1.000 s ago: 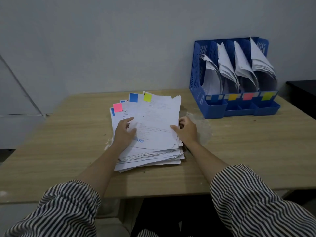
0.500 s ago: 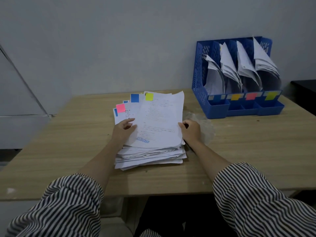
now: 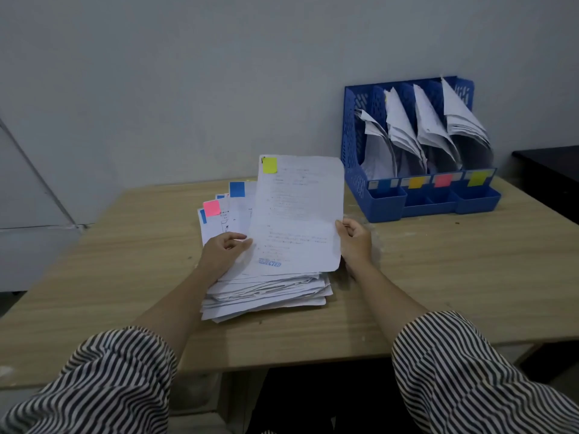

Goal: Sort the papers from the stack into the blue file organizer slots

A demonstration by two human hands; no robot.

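A thick stack of white papers (image 3: 266,292) lies on the table in front of me, with pink and blue sticky tags showing at its far left. My right hand (image 3: 355,242) pinches the right edge of the top sheet (image 3: 297,214), which carries a yellow tag at its top left corner and a blue stamp near the bottom; the sheet is tilted up off the stack. My left hand (image 3: 221,253) rests on the stack, its fingertips at that sheet's left edge. The blue file organizer (image 3: 416,195) stands at the back right, its slots holding curled papers behind blue, orange, pink and yellow labels.
The wooden table (image 3: 125,277) runs to a grey wall behind. A dark surface (image 3: 551,170) sits at the far right, beside the organizer. A white cabinet (image 3: 28,220) stands to the left of the table.
The yellow-tagged top sheet has lifted off the stack and tilted upright in my right hand. My left hand stayed on the stack at the sheet's left edge.
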